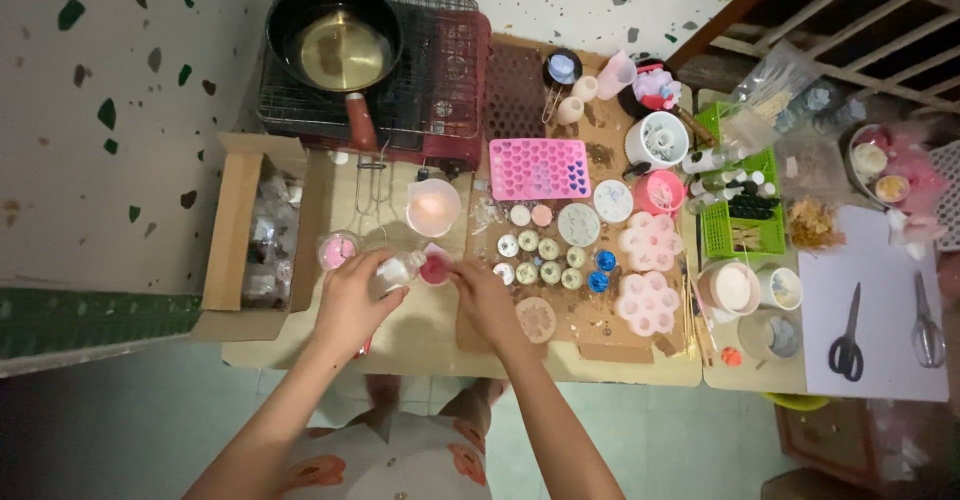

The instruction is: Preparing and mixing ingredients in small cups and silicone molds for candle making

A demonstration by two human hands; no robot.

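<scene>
Fingers of the left hand [352,298] curl round a small clear bottle [398,270] tipped toward the pink cup [434,270] pinched by the right hand [484,295] near the table's [420,335] front edge, so I'd keep that cup level and tilt gently.

Low wooden table [420,345] is carrying a portable stove [400,90], pink heart mould [538,168], green basket [740,222], white sheet [880,310], and is sitting beside a cardboard box [240,240].

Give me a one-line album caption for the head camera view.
Two hands, left hand tilting a small clear bottle toward a pink cup, on a table crowded with pink moulds.
</scene>
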